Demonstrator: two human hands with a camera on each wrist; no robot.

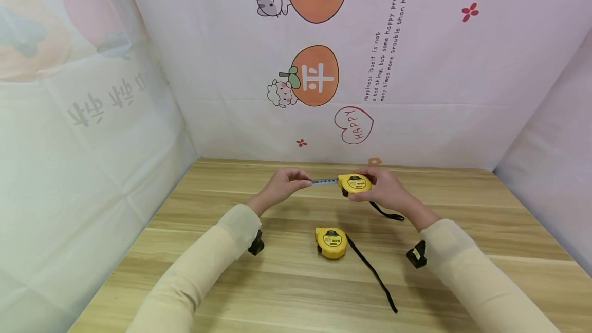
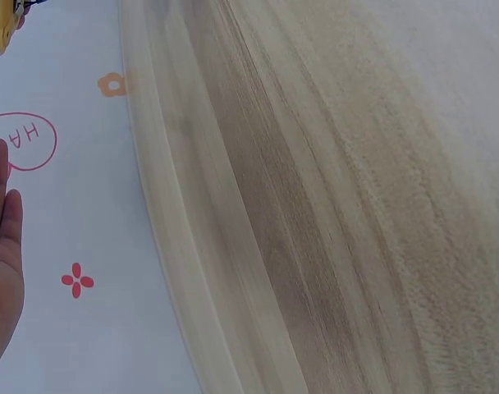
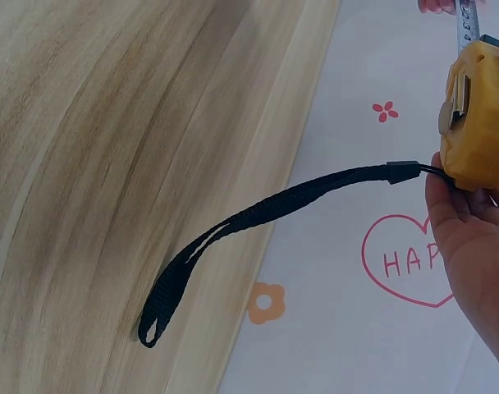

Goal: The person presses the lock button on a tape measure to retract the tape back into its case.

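In the head view my right hand (image 1: 387,188) grips a yellow tape measure (image 1: 355,183) above the back part of the table. A short length of its blade (image 1: 325,181) is drawn out to the left, and my left hand (image 1: 285,187) pinches the end between thumb and fingers. From the case a black wrist strap (image 3: 266,207) hangs down, plain in the right wrist view. A second yellow tape measure (image 1: 331,243) lies on the table nearer to me, its black strap (image 1: 373,272) stretched toward the front right. In the left wrist view my left hand (image 2: 2,246) shows only partly.
The wooden table (image 1: 194,281) meets a white printed cloth (image 1: 240,132) at its back edge. More cloth (image 1: 92,168) hangs along the left side. Small black cameras sit at both wrists, below the cream sleeves (image 1: 199,271).
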